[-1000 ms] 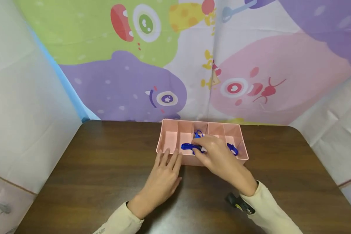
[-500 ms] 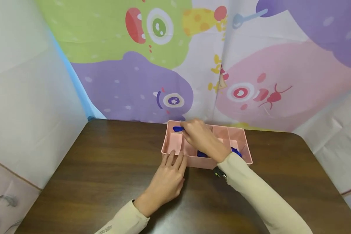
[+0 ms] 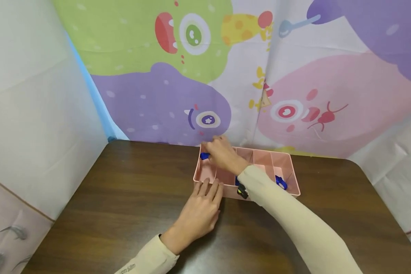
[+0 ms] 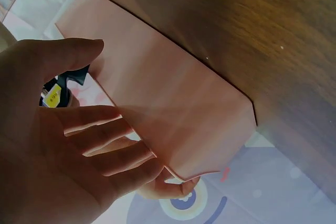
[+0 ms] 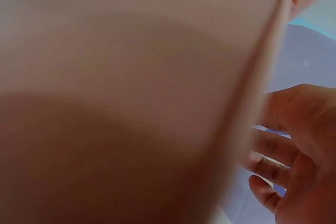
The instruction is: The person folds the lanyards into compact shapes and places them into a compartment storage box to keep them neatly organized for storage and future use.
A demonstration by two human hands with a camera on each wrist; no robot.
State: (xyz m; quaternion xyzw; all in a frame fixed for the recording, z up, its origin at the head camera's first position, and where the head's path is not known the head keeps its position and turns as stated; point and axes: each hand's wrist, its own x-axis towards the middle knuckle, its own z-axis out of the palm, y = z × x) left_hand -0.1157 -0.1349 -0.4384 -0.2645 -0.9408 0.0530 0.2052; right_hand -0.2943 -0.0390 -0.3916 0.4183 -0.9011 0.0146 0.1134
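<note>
A pink box (image 3: 228,191) divided into compartments stands on the table. My right hand (image 3: 223,154) is over its left end and pinches a blue looped strap (image 3: 204,156) at the back of the leftmost compartment. In the right wrist view, that hand (image 5: 307,156) shows curled fingers beyond the blurred box wall (image 5: 131,72), with small bits of blue between them. My left hand (image 3: 202,211) rests straight fingertips on the front rim; in the left wrist view its fingers (image 4: 123,156) lie along that rim. Another blue looped strap (image 3: 281,182) lies in the rightmost compartment.
A bit of blue (image 3: 237,181) shows in the middle compartment, mostly hidden by the right sleeve (image 3: 281,198). A dark wrist device (image 3: 242,191) hangs at the right wrist. Behind the brown table (image 3: 123,190) is a printed cartoon cloth (image 3: 178,99).
My right hand has carried the blue strap from the middle of the box to the back of the leftmost compartment. The left hand stays at the front rim.
</note>
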